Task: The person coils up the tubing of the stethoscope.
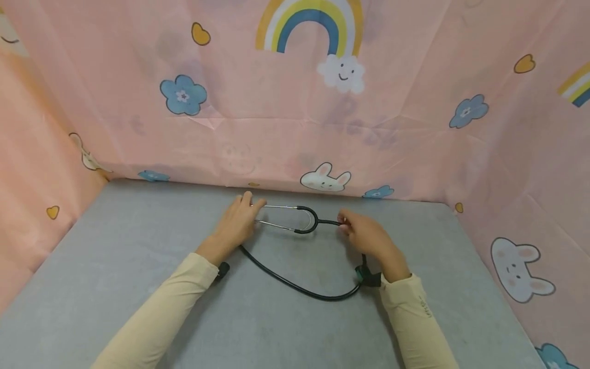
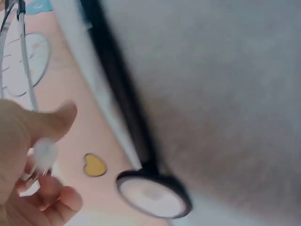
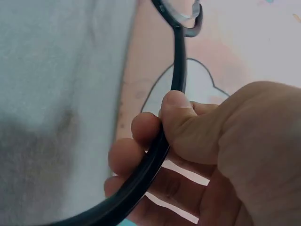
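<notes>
A stethoscope with black tubing (image 1: 295, 286) and thin metal ear tubes (image 1: 276, 225) is stretched between the two hands above the table. My left hand (image 1: 235, 220) holds the ear-tube end; in the left wrist view a whitish eartip (image 2: 45, 154) shows between its thumb and curled fingers. The round chest piece (image 2: 153, 194) hangs beside that hand in the left wrist view; the head view hides it. My right hand (image 1: 367, 234) pinches the black tube just below the Y-shaped fork (image 1: 315, 219), thumb against fingers. From there the tubing loops down and back toward the left hand.
A grey cloth-covered table (image 1: 286, 333) lies beneath the hands. Pink patterned fabric (image 1: 405, 148) rises along its back edge and sides. A black device (image 1: 369, 277) sits at the right wrist and a small black piece (image 1: 223, 270) beside the left cuff.
</notes>
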{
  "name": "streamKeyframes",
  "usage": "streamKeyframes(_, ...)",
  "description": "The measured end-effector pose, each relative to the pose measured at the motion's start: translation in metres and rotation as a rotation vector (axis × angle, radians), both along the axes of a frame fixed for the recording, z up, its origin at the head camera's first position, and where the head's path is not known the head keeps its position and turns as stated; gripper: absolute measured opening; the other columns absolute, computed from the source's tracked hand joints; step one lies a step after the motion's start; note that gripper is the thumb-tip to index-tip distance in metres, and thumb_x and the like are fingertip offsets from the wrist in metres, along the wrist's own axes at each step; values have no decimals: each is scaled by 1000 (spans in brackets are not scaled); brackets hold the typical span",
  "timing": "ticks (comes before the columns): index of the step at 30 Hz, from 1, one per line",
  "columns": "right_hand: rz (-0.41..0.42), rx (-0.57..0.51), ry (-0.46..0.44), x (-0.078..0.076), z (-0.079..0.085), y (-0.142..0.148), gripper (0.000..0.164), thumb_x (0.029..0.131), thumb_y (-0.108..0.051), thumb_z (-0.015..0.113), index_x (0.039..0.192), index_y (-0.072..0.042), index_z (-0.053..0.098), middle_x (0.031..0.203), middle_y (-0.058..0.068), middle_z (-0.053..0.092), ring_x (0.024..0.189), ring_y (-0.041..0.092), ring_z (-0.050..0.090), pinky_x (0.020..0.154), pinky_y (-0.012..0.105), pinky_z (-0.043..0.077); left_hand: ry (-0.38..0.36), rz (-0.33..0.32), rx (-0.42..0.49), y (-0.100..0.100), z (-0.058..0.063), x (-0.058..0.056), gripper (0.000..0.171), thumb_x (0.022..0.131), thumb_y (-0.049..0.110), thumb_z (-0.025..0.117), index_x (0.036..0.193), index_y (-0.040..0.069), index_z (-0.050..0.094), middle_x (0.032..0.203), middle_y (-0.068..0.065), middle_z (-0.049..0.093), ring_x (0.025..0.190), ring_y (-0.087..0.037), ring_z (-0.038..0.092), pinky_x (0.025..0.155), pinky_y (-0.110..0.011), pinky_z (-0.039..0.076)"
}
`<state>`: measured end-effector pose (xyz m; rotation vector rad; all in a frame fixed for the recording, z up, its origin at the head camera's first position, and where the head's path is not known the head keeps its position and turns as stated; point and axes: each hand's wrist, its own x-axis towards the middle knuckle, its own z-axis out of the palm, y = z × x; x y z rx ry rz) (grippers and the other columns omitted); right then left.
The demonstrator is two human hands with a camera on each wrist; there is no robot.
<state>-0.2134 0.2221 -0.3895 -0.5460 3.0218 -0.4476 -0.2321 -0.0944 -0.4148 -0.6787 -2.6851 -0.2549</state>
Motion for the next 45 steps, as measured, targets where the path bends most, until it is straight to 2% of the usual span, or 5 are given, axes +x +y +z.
streamKeyframes(5,3,-54,-21,1,5,1,9,97,-17,54,103,-10,53,86,6,61,72,18,53,63,33,43,65,-89,19,-6,5,4,48,76,8,78,120,11,59,93,-8,57,72,-27,58,61,-36,49)
streamKeyframes(14,8,-150,-43,4,9,1,16,98,-10,51,113,-3,50,109,18,62,96,29,60,78,43,49,-141,-213,297,-20,10,15,42,87,5,67,125,12,51,100,-7,67,85,-20,68,70,-33,54)
streamKeyframes(19,43,-165,-24,4,9,0,16,97,-8,52,111,-2,55,109,17,64,99,30,61,83,46,50,-46,-317,341,-30,8,20,45,79,8,74,123,8,63,103,-6,63,76,-15,66,62,-24,51)
streamKeyframes(37,-165,-104,-207,9,23,11,19,101,-20,46,110,-5,53,91,14,63,71,20,55,59,31,43,132,-200,389,-36,0,29,29,81,7,73,109,1,70,87,-8,71,69,-15,63,59,-28,52)
streamKeyframes(45,-91,-233,159,12,36,11,24,101,-18,45,118,-4,55,110,17,59,87,28,56,74,41,47,136,-271,435,-32,2,29,20,77,8,76,96,3,72,86,-8,73,74,-16,68,65,-30,56)
